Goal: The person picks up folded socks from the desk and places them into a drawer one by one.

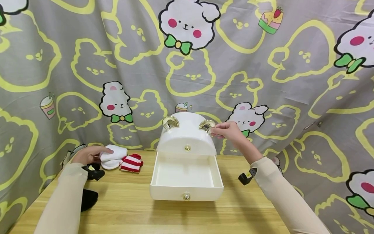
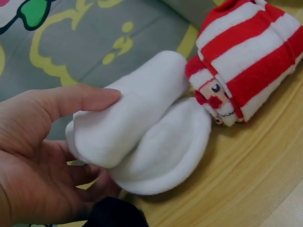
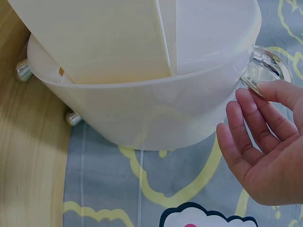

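At the left hand (image 1: 90,154): half closed, thumb on top and fingers underneath, it had hold of a white cloth bundle (image 2: 132,111); I couldn't tell whether the bundle's whole weight was off the table (image 1: 125,211).
Striped bundle (image 1: 131,163): just past the left fingertips, on the right hand's side, it lay red and white against the white one, a small face showing on it.
Right hand (image 1: 229,130): thumb and forefinger pinched the edge of a gold ear (image 1: 206,124), the other fingers loosely bent and apart.
White cabinet (image 1: 187,130): it stood between the hands, nearer the right, with the second ear (image 1: 170,123) toward the left hand.
Lower drawer (image 1: 166,193): pulled out toward the person, below and between both hands.
Black item (image 1: 89,199): it lay nearer the person than the left hand, partly hidden by the sleeve (image 1: 65,195).
Curtain (image 1: 191,76): it hung behind both hands, printed with cartoon animals.
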A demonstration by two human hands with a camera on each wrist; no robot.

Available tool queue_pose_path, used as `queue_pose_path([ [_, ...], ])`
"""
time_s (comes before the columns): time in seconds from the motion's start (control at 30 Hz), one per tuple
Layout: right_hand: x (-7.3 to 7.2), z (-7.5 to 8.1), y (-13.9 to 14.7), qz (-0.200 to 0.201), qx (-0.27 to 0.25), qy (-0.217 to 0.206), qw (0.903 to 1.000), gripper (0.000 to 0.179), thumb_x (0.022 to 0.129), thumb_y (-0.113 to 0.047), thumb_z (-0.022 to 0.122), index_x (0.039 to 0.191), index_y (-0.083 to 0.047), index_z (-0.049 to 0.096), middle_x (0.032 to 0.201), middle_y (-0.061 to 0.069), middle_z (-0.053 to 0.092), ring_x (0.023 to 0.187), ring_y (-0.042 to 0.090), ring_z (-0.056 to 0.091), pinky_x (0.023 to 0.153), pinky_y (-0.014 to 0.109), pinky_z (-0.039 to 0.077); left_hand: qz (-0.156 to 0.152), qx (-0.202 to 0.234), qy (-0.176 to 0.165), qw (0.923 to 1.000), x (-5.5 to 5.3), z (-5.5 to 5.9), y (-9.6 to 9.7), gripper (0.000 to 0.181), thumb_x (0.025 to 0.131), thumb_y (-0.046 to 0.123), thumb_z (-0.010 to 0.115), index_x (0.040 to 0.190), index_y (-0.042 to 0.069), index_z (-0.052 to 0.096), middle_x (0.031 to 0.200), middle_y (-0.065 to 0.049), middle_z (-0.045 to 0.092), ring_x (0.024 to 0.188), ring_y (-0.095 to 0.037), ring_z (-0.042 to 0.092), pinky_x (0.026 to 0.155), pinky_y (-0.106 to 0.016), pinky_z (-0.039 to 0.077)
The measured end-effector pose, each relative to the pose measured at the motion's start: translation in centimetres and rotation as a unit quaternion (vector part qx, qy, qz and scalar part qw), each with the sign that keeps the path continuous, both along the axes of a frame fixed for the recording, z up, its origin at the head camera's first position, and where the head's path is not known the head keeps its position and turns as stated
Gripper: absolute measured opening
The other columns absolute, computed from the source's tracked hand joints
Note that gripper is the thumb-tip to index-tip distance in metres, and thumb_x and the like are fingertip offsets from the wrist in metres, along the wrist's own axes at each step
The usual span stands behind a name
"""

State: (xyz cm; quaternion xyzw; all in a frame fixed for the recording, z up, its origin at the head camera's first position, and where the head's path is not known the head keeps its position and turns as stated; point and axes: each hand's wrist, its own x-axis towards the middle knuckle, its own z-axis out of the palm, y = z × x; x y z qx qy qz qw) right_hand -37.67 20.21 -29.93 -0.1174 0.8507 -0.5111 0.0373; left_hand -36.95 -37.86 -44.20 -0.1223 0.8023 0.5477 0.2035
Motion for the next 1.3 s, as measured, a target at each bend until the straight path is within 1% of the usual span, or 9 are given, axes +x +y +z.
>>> queue_pose_path([
  [0.1,0.1,0.1,-0.1,0.000,0.000,-0.002,1.0000,0.033,0.095,-0.027,0.074,0.112,0.002,0.073,0.083,-0.007,0.076,0.080,0.011,0.069,0.082,0.031,0.059,0.000,0.015,0.000,0.9999,0.0,0.1,-0.3,0.074,0.096,0.028,0.068,0.144,-0.015,0.031,0.118,-0.013,0.054,0.094,-0.015,0.060,0.084,-0.032,0.059],
  [0.17,0.0,0.1,-0.1,0.000,0.000,-0.001,1.0000,0.033,0.095,-0.027,0.074,0.112,0.002,0.073,0.083,-0.007,0.076,0.080,0.011,0.069,0.081,0.029,0.059,0.003,0.035,-0.008,0.9993,0.0,0.2,-0.5,0.077,0.097,0.027,0.067,0.147,-0.015,0.026,0.119,-0.013,0.055,0.096,-0.016,0.061,0.086,-0.034,0.059],
  [0.4,0.0,0.2,0.0,0.001,0.003,0.004,1.0000,0.033,0.095,-0.027,0.074,0.112,0.002,0.074,0.082,-0.007,0.076,0.080,0.011,0.068,0.078,0.027,0.059,-0.016,0.073,-0.010,0.9972,0.4,0.5,-1.4,0.086,0.099,0.026,0.066,0.154,-0.015,0.013,0.105,0.002,0.062,0.094,-0.010,0.063,0.089,-0.032,0.059],
  [0.57,0.0,0.2,0.0,0.001,0.002,0.001,1.0000,0.034,0.095,-0.027,0.073,0.112,0.002,0.073,0.082,-0.007,0.076,0.080,0.012,0.068,0.083,0.032,0.059,-0.024,0.124,0.006,0.9920,0.8,0.4,-1.9,0.072,0.103,0.025,0.061,0.153,-0.008,0.021,0.099,0.008,0.067,0.093,-0.008,0.067,0.090,-0.032,0.060],
  [0.7,0.1,0.2,-0.1,0.000,0.003,-0.002,1.0000,0.034,0.095,-0.028,0.073,0.112,0.001,0.074,0.082,-0.007,0.076,0.081,0.012,0.068,0.082,0.030,0.059,-0.042,0.140,0.026,0.9889,1.1,0.6,-2.5,0.078,0.106,0.025,0.055,0.160,-0.005,0.006,0.105,0.011,0.065,0.096,-0.008,0.067,0.093,-0.033,0.059],
  [0.8,0.3,0.2,-0.1,0.000,0.004,-0.003,1.0000,0.034,0.095,-0.028,0.074,0.112,0.001,0.074,0.083,-0.007,0.076,0.081,0.012,0.068,0.081,0.029,0.059,-0.058,0.130,0.044,0.9888,1.3,0.9,-2.8,0.084,0.108,0.027,0.052,0.161,-0.002,-0.006,0.110,0.012,0.061,0.100,-0.006,0.066,0.096,-0.032,0.058],
  [1.0,0.3,0.1,0.1,0.001,0.007,-0.004,1.0000,0.034,0.096,-0.028,0.073,0.114,0.001,0.074,0.084,-0.007,0.076,0.083,0.011,0.069,0.083,0.029,0.059,-0.050,0.113,0.078,0.9893,2.0,2.3,-2.8,0.084,0.107,0.032,0.052,0.161,-0.002,-0.003,0.110,0.016,0.059,0.099,-0.003,0.066,0.095,-0.026,0.058],
  [1.13,0.3,0.1,0.1,0.002,0.007,-0.002,1.0000,0.034,0.096,-0.029,0.073,0.113,0.001,0.074,0.083,-0.007,0.076,0.083,0.011,0.069,0.083,0.029,0.059,-0.029,0.154,0.075,0.9848,1.7,3.5,-2.2,0.079,0.106,0.025,0.056,0.161,-0.001,0.007,0.103,0.013,0.063,0.094,-0.006,0.069,0.091,-0.027,0.060],
  [1.3,0.2,0.1,0.0,0.006,0.009,0.003,0.9999,0.034,0.096,-0.029,0.073,0.112,0.000,0.074,0.085,-0.006,0.076,0.084,0.012,0.070,0.080,0.026,0.059,-0.023,0.197,0.074,0.9774,1.3,5.6,-0.9,0.061,0.105,0.019,0.056,0.154,0.008,0.022,0.098,0.008,0.069,0.091,-0.009,0.072,0.087,-0.027,0.061],
])
